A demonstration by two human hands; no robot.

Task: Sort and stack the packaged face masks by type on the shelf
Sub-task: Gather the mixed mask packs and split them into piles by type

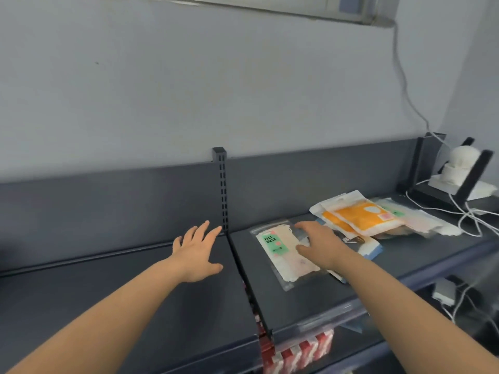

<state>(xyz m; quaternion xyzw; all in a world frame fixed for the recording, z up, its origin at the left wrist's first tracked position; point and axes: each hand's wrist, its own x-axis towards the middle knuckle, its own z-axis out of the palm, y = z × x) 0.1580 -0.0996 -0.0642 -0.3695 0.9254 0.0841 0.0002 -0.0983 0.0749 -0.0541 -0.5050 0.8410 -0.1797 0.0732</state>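
Note:
A clear pack with a pale mask and a green "FACE MASK" label lies flat on the right part of the dark shelf. My right hand hovers over its right side with spread fingers, gripping nothing that I can see. Under that hand a dark and blue pack peeks out. Further right lies a loose pile with orange-labelled packs and pale packs. My left hand is open, palm down, above the bare left shelf section.
A slotted upright post and a gap split the shelf into two sections. White cables and a white device on a black stand sit at the far right. Red and white boxes show on the lower shelf.

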